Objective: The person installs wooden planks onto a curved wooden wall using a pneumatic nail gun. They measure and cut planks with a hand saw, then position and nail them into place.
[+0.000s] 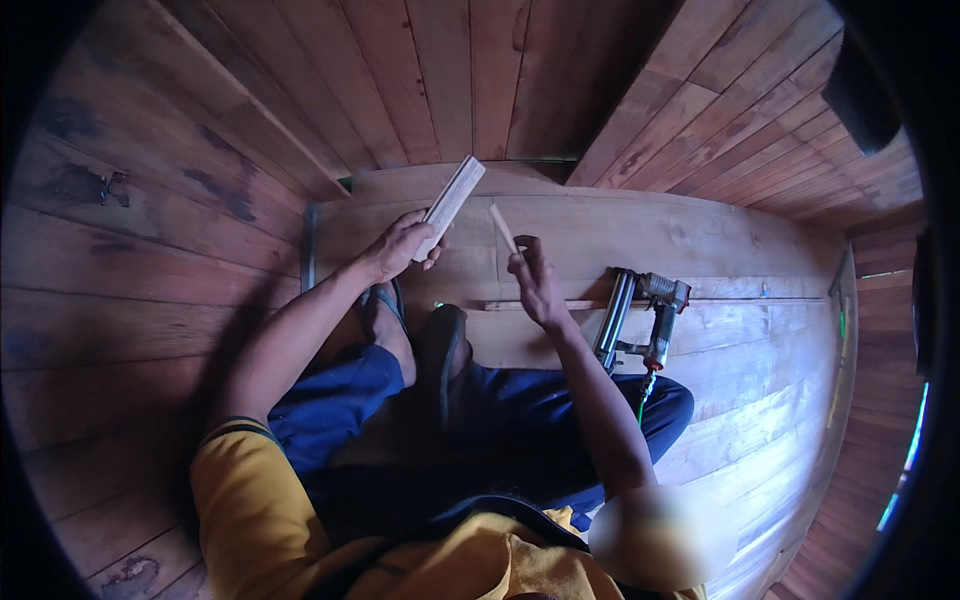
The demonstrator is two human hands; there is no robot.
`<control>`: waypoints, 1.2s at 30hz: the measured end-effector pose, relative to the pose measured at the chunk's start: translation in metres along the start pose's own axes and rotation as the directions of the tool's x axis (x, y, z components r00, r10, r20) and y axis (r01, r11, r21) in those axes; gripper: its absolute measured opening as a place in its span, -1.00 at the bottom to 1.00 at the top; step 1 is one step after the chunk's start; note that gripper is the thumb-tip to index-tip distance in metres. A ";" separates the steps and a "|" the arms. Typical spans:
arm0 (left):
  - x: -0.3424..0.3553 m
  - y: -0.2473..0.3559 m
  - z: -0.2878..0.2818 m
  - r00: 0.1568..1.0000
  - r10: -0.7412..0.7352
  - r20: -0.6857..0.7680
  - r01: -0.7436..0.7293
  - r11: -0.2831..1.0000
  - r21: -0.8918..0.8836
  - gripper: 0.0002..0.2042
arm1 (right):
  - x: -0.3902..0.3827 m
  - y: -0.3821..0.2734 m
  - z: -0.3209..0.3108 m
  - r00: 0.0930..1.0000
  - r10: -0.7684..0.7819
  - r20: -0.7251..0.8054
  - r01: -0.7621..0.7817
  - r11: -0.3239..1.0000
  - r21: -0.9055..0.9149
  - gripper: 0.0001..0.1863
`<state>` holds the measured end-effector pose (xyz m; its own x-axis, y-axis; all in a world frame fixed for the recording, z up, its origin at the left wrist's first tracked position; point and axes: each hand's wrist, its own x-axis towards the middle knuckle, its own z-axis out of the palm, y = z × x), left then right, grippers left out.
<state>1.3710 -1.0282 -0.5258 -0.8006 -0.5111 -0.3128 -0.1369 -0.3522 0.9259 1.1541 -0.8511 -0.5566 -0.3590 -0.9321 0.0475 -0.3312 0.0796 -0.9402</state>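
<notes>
My left hand (403, 243) is closed around the lower end of a short, pale wooden block (452, 205) with a groove along its side. The block tilts up and to the right. Just to its right, my right hand (538, 283) pinches a thin, light-coloured stick (503, 228), its free end pointing up toward the block. The stick and the block are apart. Whether the stick is a pencil or a sliver of wood, I cannot tell.
A nail gun (648, 305) with a green hose (642, 405) rests on the plank floor (720, 250) by my right knee. Behind the gun runs a narrow wooden strip (580, 304). Plank walls (130, 250) rise on the left, ahead and right. My sandalled feet (450, 345) are below my hands.
</notes>
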 end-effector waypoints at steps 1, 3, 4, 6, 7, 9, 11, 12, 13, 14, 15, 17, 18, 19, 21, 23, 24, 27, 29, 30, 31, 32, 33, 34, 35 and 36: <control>0.000 0.002 0.007 1.000 0.025 -0.006 -0.024 0.992 0.123 -0.68 | -0.006 -0.005 -0.009 0.997 0.066 0.045 -0.071 0.990 0.126 -0.65; -0.001 0.007 0.021 0.997 0.079 -0.027 -0.062 0.915 0.398 -0.74 | -0.015 -0.014 -0.019 0.979 0.171 0.111 -0.199 0.917 0.345 -0.63; -0.001 0.010 0.028 0.997 0.058 -0.043 -0.033 0.892 0.450 -0.79 | -0.019 -0.018 -0.019 0.981 0.166 0.097 -0.190 0.918 0.349 -0.62; -0.002 0.015 0.039 0.994 0.101 -0.033 -0.065 0.829 0.556 -0.80 | -0.024 -0.023 -0.017 0.965 0.227 0.130 -0.262 0.856 0.446 -0.61; -0.001 0.018 0.041 0.987 0.157 -0.024 -0.110 0.787 0.607 -0.80 | -0.023 -0.024 -0.014 0.962 0.230 0.150 -0.274 0.832 0.483 -0.61; -0.003 0.019 0.045 0.985 0.164 -0.052 -0.092 0.757 0.647 -0.79 | -0.024 -0.023 -0.008 0.958 0.237 0.164 -0.287 0.841 0.459 -0.61; -0.004 0.017 0.046 0.987 0.156 -0.049 -0.077 0.709 0.701 -0.79 | -0.023 -0.016 -0.004 0.961 0.220 0.168 -0.273 0.849 0.453 -0.61; -0.005 0.015 0.045 0.985 0.161 -0.067 -0.070 0.718 0.692 -0.81 | -0.022 -0.013 -0.002 0.962 0.211 0.174 -0.269 0.848 0.457 -0.61; -0.005 0.014 0.044 0.982 0.170 -0.076 -0.071 0.719 0.692 -0.82 | -0.022 -0.009 -0.002 0.962 0.202 0.182 -0.265 0.846 0.462 -0.61; -0.006 0.012 0.043 0.979 0.184 -0.089 -0.072 0.718 0.692 -0.83 | -0.022 -0.005 -0.002 0.964 0.196 0.180 -0.257 0.858 0.444 -0.62; -0.006 0.010 0.042 0.974 0.204 -0.094 -0.083 0.719 0.690 -0.84 | -0.022 -0.001 -0.002 0.965 0.191 0.179 -0.251 0.869 0.426 -0.63; -0.006 0.007 0.038 0.966 0.240 -0.093 -0.102 0.690 0.717 -0.85 | -0.022 0.003 -0.002 0.986 0.112 0.125 -0.147 0.935 0.323 -0.65; -0.006 0.006 0.037 0.966 0.238 -0.098 -0.092 0.676 0.731 -0.86 | -0.022 0.005 -0.002 0.996 0.034 0.078 -0.051 0.972 0.229 -0.65; -0.006 0.005 0.035 0.955 0.285 -0.084 -0.125 0.641 0.757 -0.85 | -0.022 0.006 -0.001 0.998 -0.049 0.037 0.044 0.991 0.127 -0.65; -0.006 0.003 0.033 0.940 0.333 -0.074 -0.138 0.571 0.810 -0.84 | -0.022 0.006 0.000 0.994 0.029 0.104 -0.036 0.997 0.062 -0.62; -0.006 0.002 0.033 0.898 0.440 -0.031 -0.214 0.496 0.842 -0.79 | -0.023 0.006 0.002 0.992 0.016 0.124 -0.022 0.999 0.044 -0.60; -0.007 0.001 0.035 0.867 0.498 -0.004 -0.255 0.451 0.856 -0.76 | -0.024 0.006 0.002 0.987 0.021 0.161 -0.045 0.988 0.145 -0.58; -0.011 0.003 0.040 0.883 0.469 -0.027 -0.230 0.481 0.846 -0.67 | -0.024 0.007 0.008 0.980 0.046 0.191 -0.072 0.989 0.132 -0.57; -0.013 0.008 0.044 0.890 0.456 -0.019 -0.248 0.519 0.818 -0.64 | -0.023 0.008 0.012 0.978 0.034 0.205 -0.082 0.970 0.228 -0.57; -0.014 0.010 0.046 0.891 0.453 -0.014 -0.261 0.540 0.800 -0.63 | -0.023 0.008 0.013 0.974 0.067 0.215 -0.119 0.964 0.239 -0.57; -0.014 0.012 0.048 0.901 0.434 -0.009 -0.256 0.546 0.798 -0.63 | -0.023 0.008 0.014 0.977 0.029 0.210 -0.088 0.956 0.281 -0.57; -0.014 0.013 0.050 0.905 0.426 -0.001 -0.258 0.551 0.794 -0.62 | -0.023 0.008 0.014 0.977 0.028 0.212 -0.089 0.954 0.287 -0.57; -0.014 0.015 0.053 0.902 0.432 0.014 -0.277 0.552 0.787 -0.62 | -0.024 0.007 0.014 0.975 0.051 0.218 -0.110 0.957 0.269 -0.57; -0.014 0.016 0.056 0.903 0.430 0.014 -0.273 0.549 0.790 -0.62 | -0.024 0.006 0.012 0.976 0.027 0.215 -0.090 0.953 0.290 -0.57; -0.014 0.016 0.059 0.896 0.444 0.020 -0.286 0.541 0.791 -0.62 | -0.025 0.005 0.011 0.976 0.025 0.216 -0.088 0.954 0.286 -0.57; -0.015 0.017 0.062 0.892 0.452 0.022 -0.292 0.538 0.791 -0.62 | -0.025 0.004 0.010 0.976 0.023 0.217 -0.085 0.956 0.282 -0.57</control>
<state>1.3445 -0.9783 -0.4928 -0.7889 -0.5975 0.1437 -0.3011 0.5797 0.7572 1.1705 -0.8309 -0.5646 -0.1687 -0.9845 -0.0480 -0.0399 0.0555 -0.9977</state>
